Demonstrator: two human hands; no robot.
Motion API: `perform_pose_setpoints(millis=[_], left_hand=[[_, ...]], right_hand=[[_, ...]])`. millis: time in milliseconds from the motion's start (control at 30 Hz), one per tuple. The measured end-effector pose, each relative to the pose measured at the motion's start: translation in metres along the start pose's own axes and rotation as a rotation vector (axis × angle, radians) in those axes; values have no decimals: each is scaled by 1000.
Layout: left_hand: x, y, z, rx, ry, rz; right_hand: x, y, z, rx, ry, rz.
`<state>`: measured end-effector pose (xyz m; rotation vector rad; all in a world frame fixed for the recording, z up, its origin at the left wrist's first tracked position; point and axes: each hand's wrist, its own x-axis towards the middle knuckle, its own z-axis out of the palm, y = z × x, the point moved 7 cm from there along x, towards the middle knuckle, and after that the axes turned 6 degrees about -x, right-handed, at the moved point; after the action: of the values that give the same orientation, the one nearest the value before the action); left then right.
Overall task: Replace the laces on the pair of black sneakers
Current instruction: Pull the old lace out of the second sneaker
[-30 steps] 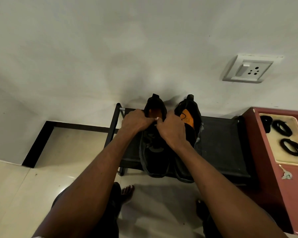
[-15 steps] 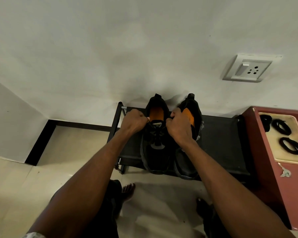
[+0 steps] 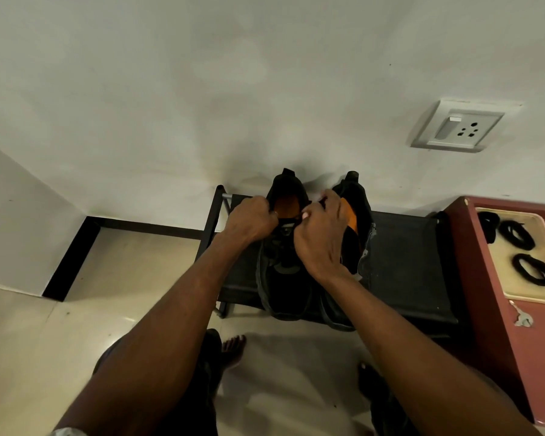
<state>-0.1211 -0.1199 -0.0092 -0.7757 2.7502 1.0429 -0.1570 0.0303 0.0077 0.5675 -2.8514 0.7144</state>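
A: Where's the pair?

B: Both black low-top sneakers with orange insoles sit side by side on the black fabric-topped shoe rack (image 3: 406,247) against the wall. Work is on the left sneaker (image 3: 283,272); right sneaker (image 3: 356,215) is touching it, partly behind the wrist.

A: Hands?

B: Left hand (image 3: 249,220) and right hand (image 3: 320,234) both clenched at the top of the left sneaker's tongue, one each side of the opening. Looks like each pinches a lace end, but black lace on black shoe, so can't confirm what's gripped.

A: Step?

B: My read: working the top eyelets, undoing or pulling lace. Can't tell which.

A: Next?

B: Likely slack fed eyelet by eyelet. Coiled black laces (image 3: 530,270) lie on the cream tray (image 3: 504,280) atop the red cabinet (image 3: 497,341), well apart to the right; a reach is needed.
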Motion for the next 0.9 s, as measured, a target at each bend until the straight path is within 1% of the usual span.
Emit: perform_pose_setpoints(millis=[67, 100, 133, 200, 267, 300, 367, 400, 467, 500, 533, 633, 667, 700, 733, 767, 800, 900], left_hand=[[1, 0, 0, 2, -2, 0], [1, 0, 1, -2, -6, 6], [2, 0, 2, -3, -7, 12], [2, 1, 2, 0, -6, 16], [3, 2, 3, -1, -13, 16], [3, 3, 3, 2, -12, 17], [3, 4, 3, 8, -5, 15], [4, 4, 3, 9, 1, 16], [3, 3, 2, 10, 4, 16], [3, 3, 2, 13, 2, 15], [3, 2, 2, 14, -1, 12], [3, 0, 2, -17, -3, 12], [3, 0, 2, -30, -3, 16], [3, 0, 2, -34, -3, 17], [3, 0, 2, -33, -1, 15], [3, 0, 2, -29, 3, 12], [3, -1, 2, -28, 7, 12], [3, 0, 2, -18, 2, 22]], right_hand=[[-1, 8, 0, 82, -41, 153], [-2, 10, 1, 96, -63, 187], [-1, 8, 0, 83, -67, 170], [1, -4, 0, -14, -55, 1], [-1, -18, 8, -129, -132, -223], [-3, -22, 15, -173, -202, -287], [-10, -22, 27, -210, -311, -324], [-11, -22, 29, -206, -311, -337], [-8, -24, 25, -177, -260, -373], [-3, -23, 18, -137, -211, -357], [6, -17, 8, -69, -132, -278], [28, 20, -27, 288, 119, 179], [28, 28, -31, 375, 156, 290], [27, 31, -31, 379, 153, 342], [25, 27, -30, 316, 122, 333], [23, 21, -26, 230, 79, 275], [20, 11, -21, 146, 37, 175], [9, -19, -1, -104, -100, -217]])
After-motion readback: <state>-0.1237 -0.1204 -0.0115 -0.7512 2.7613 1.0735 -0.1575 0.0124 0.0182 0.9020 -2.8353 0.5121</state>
